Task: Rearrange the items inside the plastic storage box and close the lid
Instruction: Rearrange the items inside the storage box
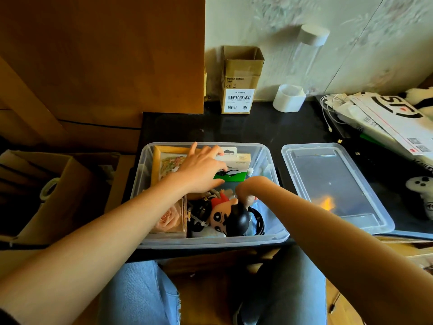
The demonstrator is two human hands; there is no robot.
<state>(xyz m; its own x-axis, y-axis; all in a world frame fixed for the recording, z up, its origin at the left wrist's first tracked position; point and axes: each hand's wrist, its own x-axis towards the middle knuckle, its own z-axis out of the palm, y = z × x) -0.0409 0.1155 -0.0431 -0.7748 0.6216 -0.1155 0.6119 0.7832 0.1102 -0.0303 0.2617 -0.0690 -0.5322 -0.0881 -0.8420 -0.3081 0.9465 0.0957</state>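
The clear plastic storage box [210,241] stands on a black table in front of me, and its clear lid [328,184] lies flat to its right. My left hand [201,170] reaches across a wooden picture frame [164,160] and grips a white and green carton [236,168] at the back of the box, index finger raised. My right hand [249,195] bends steeply down into the box's middle, just above a doll with black hair and a red shirt [228,215]. Its fingers are mostly hidden behind the wrist. A rose in a clear case [169,218] sits front left.
A black cable [259,222] coils by the doll. Behind the box stand a tall cardboard carton [239,80] and a white cup [289,98]. Papers and white cables [384,118] pile up at the right, above a white game controller [421,191]. An open cardboard box [46,184] sits left.
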